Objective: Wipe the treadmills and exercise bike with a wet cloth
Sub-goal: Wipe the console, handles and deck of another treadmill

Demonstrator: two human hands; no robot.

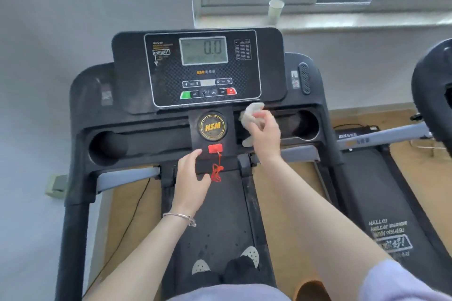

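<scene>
Treadmill (97, 95): black, fills the middle of the frame; its console stands upright at centre, its belt runs down toward the bottom edge.
Display (203, 50): grey screen in the upper part of the console, reading 0.0.
Button row (208, 92): below the display, green key at its left end, red key at its right end.
Round badge (212, 126): gold-rimmed, lettered HSM, on the centre panel under the console.
Safety key (215, 148): red tab just under the badge, with a red cord (216, 171) hanging from it.
Cloth (252, 115): pale and crumpled, at the right tray of the treadmill, just right of the centre panel and under the console's lower edge.
Right hand (265, 133): fingers curled round the cloth, gripping it, over the right tray.
Left hand (193, 179): fingers straight and relaxed, holding nothing, lying at the front bar beside the red cord; fingertips reach close to the safety key.
Bracelet (179, 217): thin, silver, on the left wrist.
Paper cup (276, 11): pale, on the windowsill at upper centre-right.
Second treadmill (381, 198): at the right of the frame, its belt printed with white lettering.
Shoes (250, 255): light toes on the belt near the bottom centre.
</scene>
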